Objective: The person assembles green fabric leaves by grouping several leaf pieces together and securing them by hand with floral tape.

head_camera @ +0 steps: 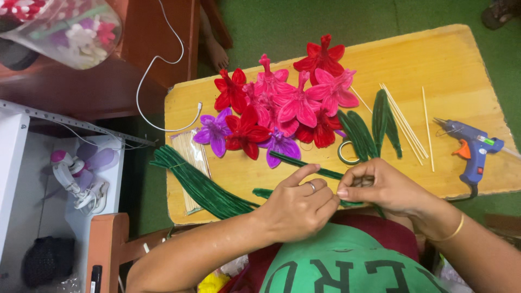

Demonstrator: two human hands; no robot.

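- Both hands are meeting at the near edge of the wooden board, working a green pipe cleaner.
- The left hand is pinching it closed; the right hand is gripping it too, fingers curled.
- Seemingly a stem-shaping step; continuing is calling for a firm, steady pinch.
- Fuzzy flowers are lying at the far edge, a glue gun at the right edge.

Green tee w/ dark lettering; ring on left hand, gold bangle right wrist.

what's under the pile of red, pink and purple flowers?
The flowers lie on the yellow wooden board. A green stem runs out from beneath the purple one toward both hands. Whatever else sits below the pile is covered.
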